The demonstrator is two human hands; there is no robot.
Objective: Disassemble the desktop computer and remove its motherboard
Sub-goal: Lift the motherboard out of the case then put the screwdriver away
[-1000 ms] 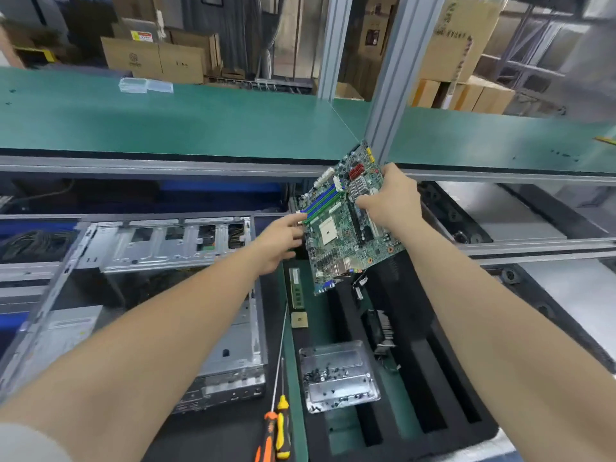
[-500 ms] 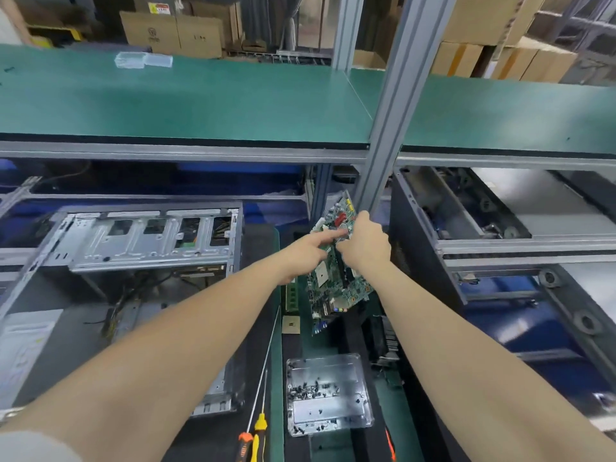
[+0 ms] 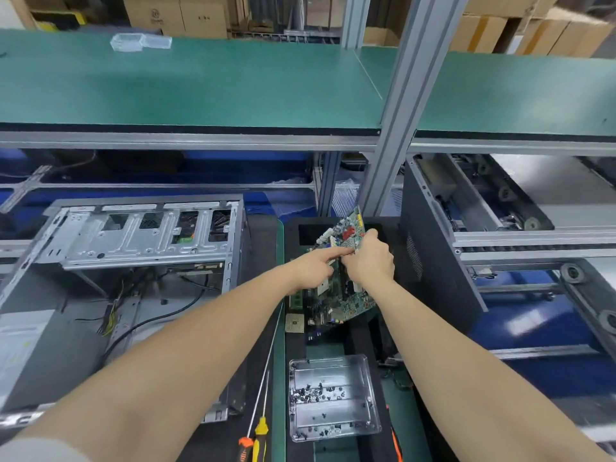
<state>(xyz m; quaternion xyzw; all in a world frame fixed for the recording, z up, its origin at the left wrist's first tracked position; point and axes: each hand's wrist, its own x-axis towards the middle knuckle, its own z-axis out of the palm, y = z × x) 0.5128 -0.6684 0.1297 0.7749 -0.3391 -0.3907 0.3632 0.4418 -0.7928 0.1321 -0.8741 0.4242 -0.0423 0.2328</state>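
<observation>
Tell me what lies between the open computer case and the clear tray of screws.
In the head view, an orange-handled screwdriver and a yellow-handled screwdriver lie side by side between the computer case and the screw tray.

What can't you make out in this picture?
Head view:
- motherboard middle: covered by the left grip and right grip.
- Left grip's lower fingers: hidden by its own back, hold unclear.
- screwdrivers: handles cut by bottom edge.
- screws in the clear tray: too small to count.
</observation>
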